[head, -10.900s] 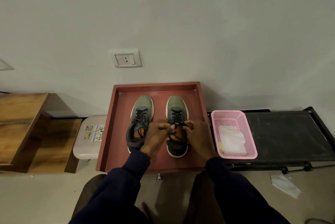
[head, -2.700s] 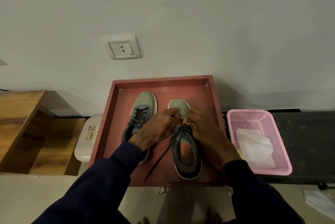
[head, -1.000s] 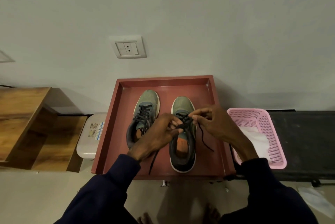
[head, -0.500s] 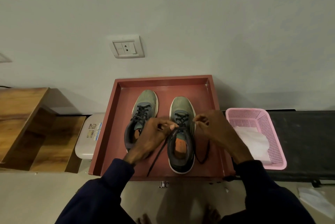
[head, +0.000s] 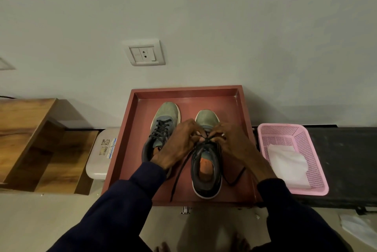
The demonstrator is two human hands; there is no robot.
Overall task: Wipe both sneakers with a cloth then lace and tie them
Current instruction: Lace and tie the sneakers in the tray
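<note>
Two grey-green sneakers stand side by side, toes to the wall, in a red tray (head: 130,139). The left sneaker (head: 163,123) shows black laces crossed up its tongue. Over the laces of the right sneaker (head: 207,172), my left hand (head: 179,145) and my right hand (head: 230,143) meet fingertip to fingertip, each pinching the black lace (head: 179,176) near the top eyelets. One loose lace end trails down the tray on the shoe's left, another curls on its right (head: 236,176). A white cloth (head: 287,162) lies in the pink basket (head: 316,160).
The pink basket sits on a black bench (head: 350,160) right of the tray. A small white stool (head: 100,160) and wooden shelving (head: 30,139) stand to the left. A wall socket (head: 144,53) is above. Crumpled paper (head: 359,229) lies on the floor at right.
My hands have come together over the right sneaker's top eyelets from being spread apart. The loose lace ends now lie slack on either side of the shoe.
</note>
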